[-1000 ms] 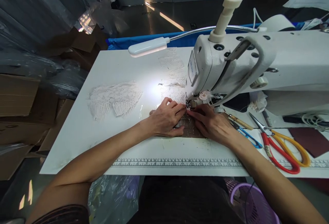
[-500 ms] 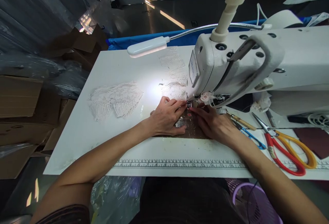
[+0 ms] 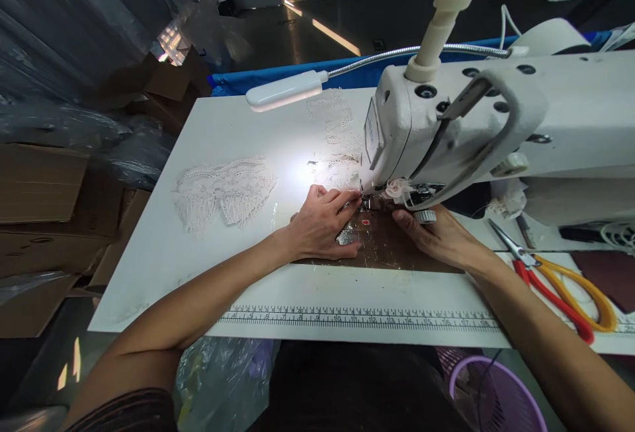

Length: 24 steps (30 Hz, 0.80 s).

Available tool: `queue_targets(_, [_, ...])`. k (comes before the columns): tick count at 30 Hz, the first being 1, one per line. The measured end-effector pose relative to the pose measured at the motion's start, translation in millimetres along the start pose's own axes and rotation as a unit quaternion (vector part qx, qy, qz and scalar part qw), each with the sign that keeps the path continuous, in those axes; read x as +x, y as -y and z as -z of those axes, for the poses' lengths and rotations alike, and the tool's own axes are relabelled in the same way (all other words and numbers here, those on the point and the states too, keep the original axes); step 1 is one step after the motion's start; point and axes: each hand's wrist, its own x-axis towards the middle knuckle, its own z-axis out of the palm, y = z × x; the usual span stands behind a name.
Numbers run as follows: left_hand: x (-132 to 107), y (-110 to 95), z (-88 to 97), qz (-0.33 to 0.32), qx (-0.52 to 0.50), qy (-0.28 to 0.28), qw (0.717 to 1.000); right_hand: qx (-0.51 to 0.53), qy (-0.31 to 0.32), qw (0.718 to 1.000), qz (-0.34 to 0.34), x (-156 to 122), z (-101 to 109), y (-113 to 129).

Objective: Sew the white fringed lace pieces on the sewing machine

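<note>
My left hand (image 3: 325,223) lies palm down on the brown plate (image 3: 391,247) of the white sewing machine (image 3: 397,128). Its fingers stretch forward to the presser foot (image 3: 366,202), and the thumb is spread apart. Whether thin material lies under those fingertips, I cannot see. To the right of the foot, my right hand (image 3: 441,237) is partly behind the machine's round knob (image 3: 425,216). Its thumb points left over the plate; the other fingers are mostly hidden. Pale lace (image 3: 337,172) lies just beyond my left hand, beside the machine head.
A fringed lace piece (image 3: 225,190) lies on the white table at left. Scissors with red and yellow handles (image 3: 570,286) rest at right, partly behind my forearm. A lamp (image 3: 285,90) hangs above, a printed ruler (image 3: 347,318) runs along the front edge, and cardboard boxes (image 3: 40,184) stand left.
My right hand has moved right, away from the presser foot, uncovering more of the brown plate. The awl and blue-handled tool at right are now out of sight. My left hand has stayed put.
</note>
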Motion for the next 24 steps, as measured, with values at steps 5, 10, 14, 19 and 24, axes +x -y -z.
queue_targets(5, [-1, 0, 0.0, 0.013, 0.002, 0.019, 1.0, -0.044, -0.068, 0.996, -0.046, -11, -9, 9])
queue_targets(10, [-2, 2, -1.5, 0.019, -0.027, 0.011, 0.999, -0.078, -0.079, 0.994, -0.001, -10, -17, 1])
queue_targets(14, [-1, 3, -2.8, 0.018, -0.05, 0.002, 0.999, -0.098, -0.047, 0.994, 0.03, -12, -20, -2])
queue_targets(19, [2, 8, -4.0, 0.01, -0.018, 0.015, 1.0, -0.132, -0.035, 0.989, 0.052, -19, -32, -21])
queue_targets(24, [-8, 45, 10.0, 0.17, 0.048, -0.003, 0.984, -0.111, -0.07, 0.984, 0.124, -16, -39, -41])
